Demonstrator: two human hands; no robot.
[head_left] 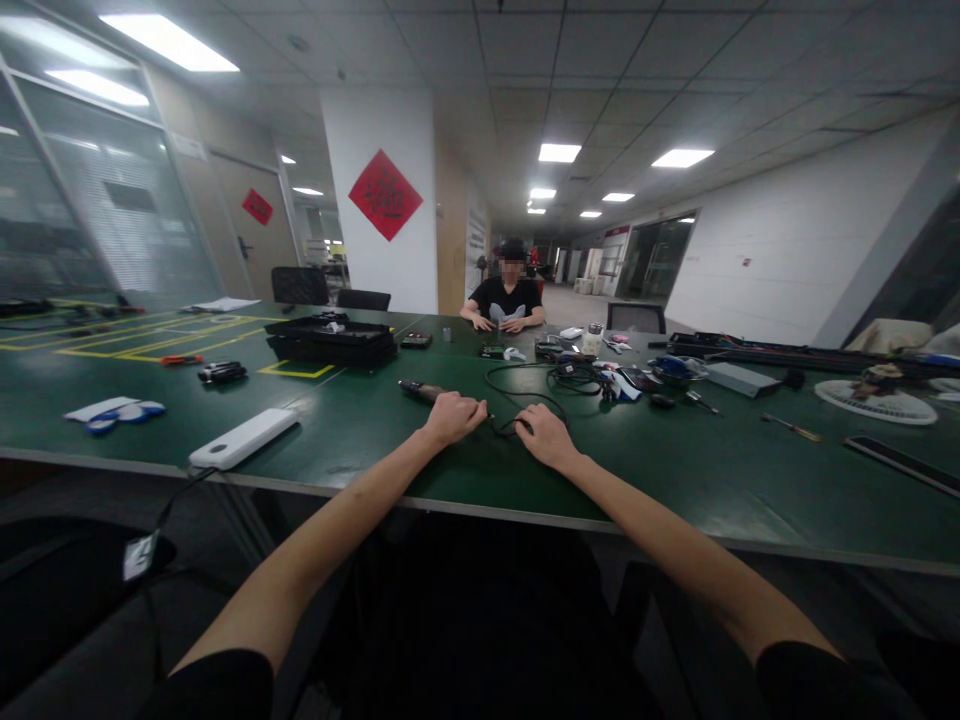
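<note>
My left hand [454,418] is closed around the near end of a dark, elongated handheld device [421,391], which lies low over the green table and points away to the left. Its exact kind is hard to make out. Just to the right, my right hand [546,436] has its fingers closed on a thin black cable [504,430] close to the tabletop. A small gap separates the two hands, and the cable end shows between them. From there the cable loops back towards a tangle of black cables [576,378]. My palms and inner fingers are hidden.
Another person [511,300] sits across the green table [337,440]. A white power strip [246,438] and a black tray [330,340] are on the left. Several tools, a screwdriver [791,428] and a white fan part [874,402] lie on the right.
</note>
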